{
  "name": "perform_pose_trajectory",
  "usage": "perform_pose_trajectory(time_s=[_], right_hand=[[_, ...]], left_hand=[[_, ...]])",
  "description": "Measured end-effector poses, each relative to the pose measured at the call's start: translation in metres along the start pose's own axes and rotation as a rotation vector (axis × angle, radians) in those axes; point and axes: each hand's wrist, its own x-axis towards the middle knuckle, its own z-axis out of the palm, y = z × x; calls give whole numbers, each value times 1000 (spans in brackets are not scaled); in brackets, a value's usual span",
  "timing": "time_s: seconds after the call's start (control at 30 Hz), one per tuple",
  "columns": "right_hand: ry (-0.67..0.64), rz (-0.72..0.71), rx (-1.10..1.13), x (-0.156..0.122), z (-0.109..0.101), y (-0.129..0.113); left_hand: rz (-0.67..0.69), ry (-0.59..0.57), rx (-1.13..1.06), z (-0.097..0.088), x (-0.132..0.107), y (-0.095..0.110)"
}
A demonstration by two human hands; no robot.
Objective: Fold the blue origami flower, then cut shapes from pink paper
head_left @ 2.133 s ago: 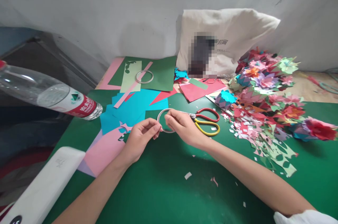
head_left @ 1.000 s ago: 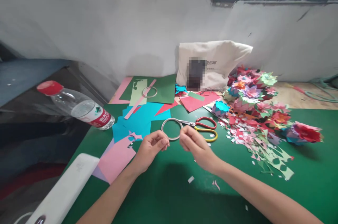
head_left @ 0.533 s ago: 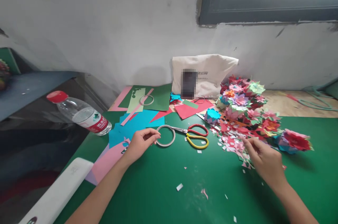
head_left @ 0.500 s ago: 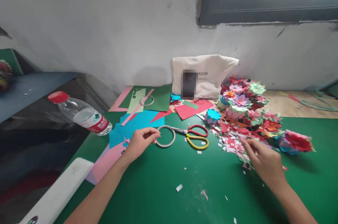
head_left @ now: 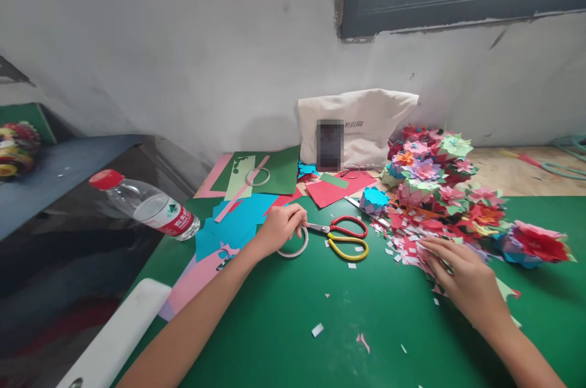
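My left hand [head_left: 282, 228] is closed, its fingertips bent down over the upper rim of a white tape roll [head_left: 293, 254], close to the tip of the scissors [head_left: 348, 237]. Those scissors lie flat, one handle loop red and the other yellow. What the left fingers grip, if anything, is hidden. My right hand [head_left: 469, 278] reaches into a heap of paper scraps [head_left: 405, 247], thumb and fingers close together among pink bits. I cannot make out what is pinched there. Behind the heap stands a pile of folded paper flowers [head_left: 423, 171].
A tilted water bottle [head_left: 165, 214] and a white device [head_left: 119, 333] are at the left. Coloured sheets [head_left: 233, 226] and a second tape roll [head_left: 258, 177] lie behind my left hand. A cloth bag [head_left: 379, 125], glasses [head_left: 361, 171] and a blue paper flower [head_left: 374, 199] are farther back.
My left hand has moved right, onto the tape roll beside the scissors. My right hand has pushed slightly farther right at the scraps, and pale green paper now shows by its wrist.
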Motion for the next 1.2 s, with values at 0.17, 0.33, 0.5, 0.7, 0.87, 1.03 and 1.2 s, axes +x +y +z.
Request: perform_pose_trajectory(time_s=[0.17, 0.33, 0.5, 0.7, 0.87, 1.03, 1.2], right_hand=[[22, 58, 45, 1, -1, -5], [12, 152, 63, 5, -4, -17], [27, 152, 79, 8, -3, -24], [47, 166, 84, 9, -2, -23], [44, 158, 68, 6, 0, -19], [53, 134, 73, 3, 1, -14], [23, 114, 76, 2, 1, -12]], left_hand=[[-57, -14, 92, -6, 5, -14], [-121, 20, 231, -22, 7, -36], [-122, 78, 373, -46, 22, -56], [5, 124, 579, -46, 47, -70], [89, 159, 682, -29, 65, -82], [51, 212, 739, -38, 81, -90], [52, 329, 809, -67, 88, -88]])
